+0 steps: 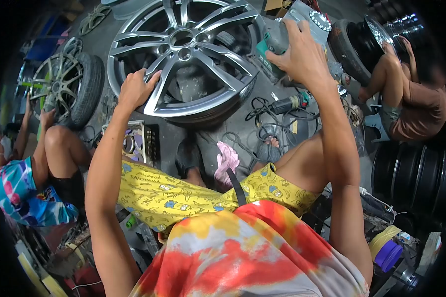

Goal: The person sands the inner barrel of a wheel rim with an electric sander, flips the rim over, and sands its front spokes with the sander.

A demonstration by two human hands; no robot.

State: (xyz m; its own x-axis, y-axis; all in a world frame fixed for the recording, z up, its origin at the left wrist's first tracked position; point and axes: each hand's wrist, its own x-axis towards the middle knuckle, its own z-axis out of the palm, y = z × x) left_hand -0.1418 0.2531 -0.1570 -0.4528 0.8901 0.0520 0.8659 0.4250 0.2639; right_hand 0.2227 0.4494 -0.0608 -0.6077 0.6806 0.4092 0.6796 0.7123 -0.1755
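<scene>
A large silver alloy wheel rim (183,37) with split spokes stands in front of me, its face tilted up. My left hand (136,89) rests at the rim's lower left spokes, fingers curled over a spoke and thumb apart. To the right of the rim my right hand (300,54) is raised with fingers and thumb spread, holding nothing. Just beyond and left of that hand, partly hidden by it, is a green and grey power tool (270,49). A second green power tool (287,104) lies on the floor among dark cables.
A person (416,99) sits at the right beside another wheel (376,37). At the left a second person (37,173) is near a spoked rim (59,81) and a tyre (90,89). A basket (146,143) stands left of my feet. Black rims (411,173) are stacked at the right.
</scene>
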